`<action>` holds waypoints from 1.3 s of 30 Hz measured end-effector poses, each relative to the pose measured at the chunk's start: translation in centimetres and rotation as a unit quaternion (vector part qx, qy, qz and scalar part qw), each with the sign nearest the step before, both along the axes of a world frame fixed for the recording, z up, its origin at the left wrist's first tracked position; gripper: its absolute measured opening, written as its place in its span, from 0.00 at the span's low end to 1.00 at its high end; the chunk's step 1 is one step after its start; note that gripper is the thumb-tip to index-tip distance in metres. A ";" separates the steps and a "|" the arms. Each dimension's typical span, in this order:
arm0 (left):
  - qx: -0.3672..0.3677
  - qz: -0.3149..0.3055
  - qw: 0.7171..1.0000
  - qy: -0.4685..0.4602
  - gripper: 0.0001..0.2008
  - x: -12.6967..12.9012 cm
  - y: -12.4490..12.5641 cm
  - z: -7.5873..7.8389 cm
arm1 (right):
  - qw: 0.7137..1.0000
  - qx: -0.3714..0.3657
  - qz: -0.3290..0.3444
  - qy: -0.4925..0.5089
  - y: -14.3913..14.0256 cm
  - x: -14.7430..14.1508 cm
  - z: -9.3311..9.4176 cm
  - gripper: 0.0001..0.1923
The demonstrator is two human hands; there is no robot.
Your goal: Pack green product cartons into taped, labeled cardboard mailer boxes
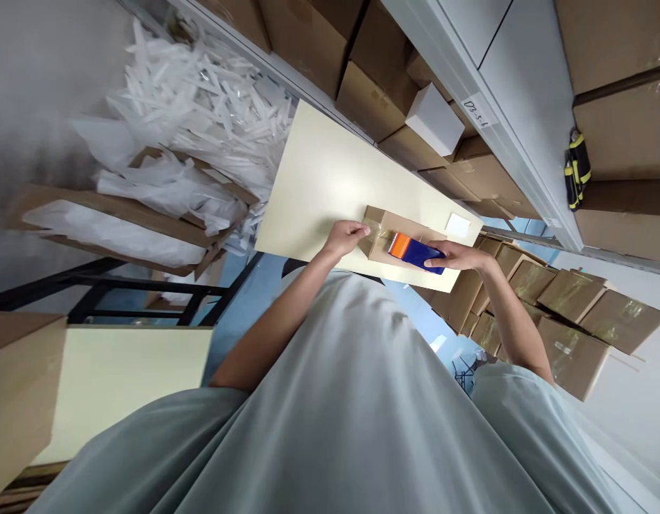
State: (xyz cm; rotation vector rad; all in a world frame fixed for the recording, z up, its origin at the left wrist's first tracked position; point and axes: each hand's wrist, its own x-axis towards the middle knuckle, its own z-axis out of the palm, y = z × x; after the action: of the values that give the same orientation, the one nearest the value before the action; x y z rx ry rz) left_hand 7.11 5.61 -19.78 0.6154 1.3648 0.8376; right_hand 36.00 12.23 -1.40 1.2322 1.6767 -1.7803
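A small cardboard box (377,218) lies on the pale yellow tabletop, with shiny clear packing tape (373,237) at its left end. My left hand (347,238) is closed in a pinch at that end, thumb and fingertips on the tape. Wrapped around the back of a blue tape dispenser (415,253) with an orange front is my right hand (458,255). The dispenser rests against the upper face of the box, its toothed orange edge pointing left. Whether tape runs from it to my left fingers is too fine to make out.
White packing scraps (201,100) pile up left of the yellow table (319,164), above an open carton (120,214). Shelves with cartons (372,100) line the far side. A white card (458,225) lies at the table's right end. Yellow-black cutters (577,168) lie on the shelf.
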 end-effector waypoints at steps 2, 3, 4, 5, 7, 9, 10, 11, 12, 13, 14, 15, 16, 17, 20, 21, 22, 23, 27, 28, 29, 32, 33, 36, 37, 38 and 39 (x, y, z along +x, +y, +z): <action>-0.013 -0.015 0.999 -0.026 0.16 0.5 0.2 -0.1 | 1.000 0.007 -0.005 0.000 -0.1 0.1 0.0 0.33; -0.019 -0.020 0.999 -0.037 0.17 0.7 0.2 -0.1 | 1.000 0.007 -0.008 0.002 -0.1 0.1 0.0 0.33; -0.020 -0.020 0.999 -0.038 0.17 0.7 0.2 -0.1 | 1.000 0.004 -0.009 0.007 -0.2 0.1 0.0 0.34; -0.020 -0.015 0.999 -0.026 0.20 0.6 0.1 -0.1 | 1.000 -0.002 -0.010 0.011 -0.2 0.1 -0.1 0.34; -0.028 0.002 0.999 0.037 0.30 0.2 -0.4 0.0 | 1.000 -0.012 -0.010 0.019 -0.3 0.0 -0.1 0.35; -0.028 0.018 0.994 0.109 0.34 -0.2 -1.0 0.4 | 1.000 -0.007 -0.009 0.029 -0.5 0.1 -0.3 0.34; -0.017 0.021 0.991 0.131 0.29 -0.3 -1.4 0.8 | 0.999 -0.001 -0.008 0.036 -0.5 0.2 -0.5 0.33; 0.003 0.019 0.989 0.145 0.23 -0.2 -1.7 1.2 | 0.999 0.006 -0.006 0.045 -0.6 0.4 -0.7 0.33; 0.029 0.012 0.988 0.154 0.17 0.1 -2.1 1.8 | 0.998 0.010 -0.002 0.054 -0.6 0.6 -0.9 0.32; 0.055 0.003 0.985 0.165 0.15 0.5 -2.4 2.5 | 0.998 0.013 0.003 0.062 -0.7 0.9 -1.1 0.31; 0.074 -0.006 0.981 0.182 0.16 1.0 -2.7 3.1 | 0.997 0.014 0.009 0.069 -0.7 1.2 -1.3 0.31; 0.083 -0.012 0.976 0.202 0.15 1.6 -2.9 3.7 | 0.997 0.015 0.015 0.074 -0.6 1.4 -1.7 0.30; 0.083 -0.013 0.971 0.223 0.14 2.3 -3.1 4.2 | 0.996 0.015 0.021 0.081 -0.5 1.6 -2.0 0.30; 0.075 -0.009 0.967 0.243 0.12 2.9 -3.1 4.6 | 0.996 0.012 0.028 0.089 -0.4 1.8 -2.4 0.29; 0.051 0.016 0.958 0.280 0.09 4.3 -3.1 4.7 | 0.991 0.008 0.045 0.122 0.1 1.7 -3.9 0.26; 0.050 0.022 0.956 0.287 0.08 4.6 -3.1 4.6 | 0.990 0.011 0.050 0.130 0.4 1.6 -4.4 0.25; 0.050 0.028 0.954 0.293 0.08 4.8 -3.1 4.4 | 0.989 0.016 0.054 0.136 0.6 1.5 -4.9 0.25; 0.051 0.033 0.953 0.298 0.08 4.9 -3.1 4.2 | 0.988 0.022 0.060 0.139 0.8 1.7 -5.1 0.25; 0.042 0.061 0.951 0.301 0.08 5.2 -3.0 3.7 | 0.987 0.008 0.083 0.140 1.2 5.5 -4.1 0.29; 0.039 0.067 0.951 0.299 0.08 5.2 -2.9 3.6 | 0.987 -0.001 0.083 0.139 1.3 7.6 -3.4 0.30; 0.038 0.072 0.951 0.297 0.08 5.2 -2.8 3.4 | 0.987 -0.008 0.082 0.137 1.2 10.1 -2.7 0.31; 0.044 0.083 0.950 0.298 0.08 5.3 -2.6 2.9 | 0.989 -0.009 0.102 0.104 1.0 18.2 -1.2 0.34; 0.046 0.086 0.949 0.300 0.09 5.3 -2.5 2.7 | 0.990 -0.010 0.107 0.087 0.8 20.7 -1.1 0.35; 0.041 0.099 0.945 0.310 0.09 5.4 -2.2 2.3 | 0.996 -0.012 0.079 0.050 0.4 25.2 -2.9 0.35; 0.037 0.103 0.943 0.315 0.10 5.4 -2.1 2.3 | 0.997 -0.012 0.068 0.044 0.2 25.7 -4.0 0.35; 0.032 0.106 0.941 0.319 0.09 5.5 -2.0 2.3 | 0.997 -0.010 0.061 0.041 0.1 25.7 -5.2 0.35; 0.027 0.108 0.940 0.324 0.09 5.6 -1.9 2.4 | 0.997 -0.010 0.060 0.037 0.0 25.4 -6.4 0.35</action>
State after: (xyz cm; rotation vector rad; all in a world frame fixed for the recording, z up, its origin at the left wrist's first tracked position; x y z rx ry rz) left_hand 12.74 3.72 -17.33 0.8385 2.0406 0.8869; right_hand 61.39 12.22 -7.81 1.0458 1.7311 -1.7867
